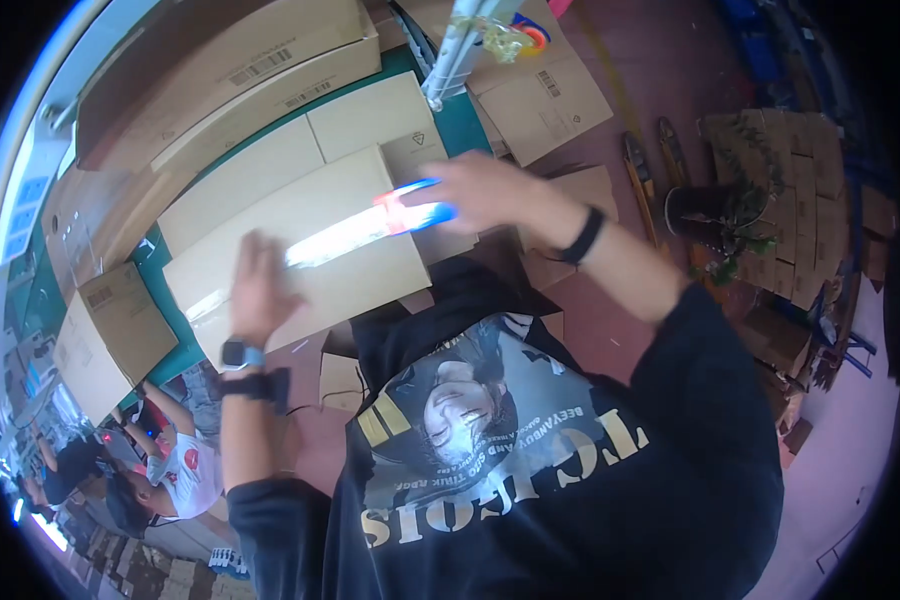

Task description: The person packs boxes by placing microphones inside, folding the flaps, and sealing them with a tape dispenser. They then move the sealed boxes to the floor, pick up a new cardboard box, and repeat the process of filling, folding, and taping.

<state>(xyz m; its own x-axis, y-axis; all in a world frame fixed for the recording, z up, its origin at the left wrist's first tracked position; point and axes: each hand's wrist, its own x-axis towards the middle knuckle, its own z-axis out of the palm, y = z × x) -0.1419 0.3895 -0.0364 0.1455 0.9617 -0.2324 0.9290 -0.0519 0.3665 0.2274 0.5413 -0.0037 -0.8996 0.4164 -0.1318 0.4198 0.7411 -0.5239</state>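
On the flat cardboard box (300, 240) under both hands, taping of the top seam in hand, by the look of it: a strip of clear tape (340, 238) shining along the middle of the lid, running from the left hand (258, 290) up to the right hand (480, 190). Left hand pressed flat and open on the lid at the near end of the strip, fingers spread, gripping nothing. Right hand closed loosely over a red-and-blue tape dispenser (418, 205) at the far end of the strip, though blurred, so exactly how tightly cannot be told. Next move, as a judgement: a steady pull past the box's far edge, just beyond the dispenser, with the flat hand keeping the flaps down. Beyond the grip, another pale box (300, 140) touching the far side and a white post (452, 50) close ahead, so little room forward; more open room toward the body and to the right over the reddish floor (660, 80).
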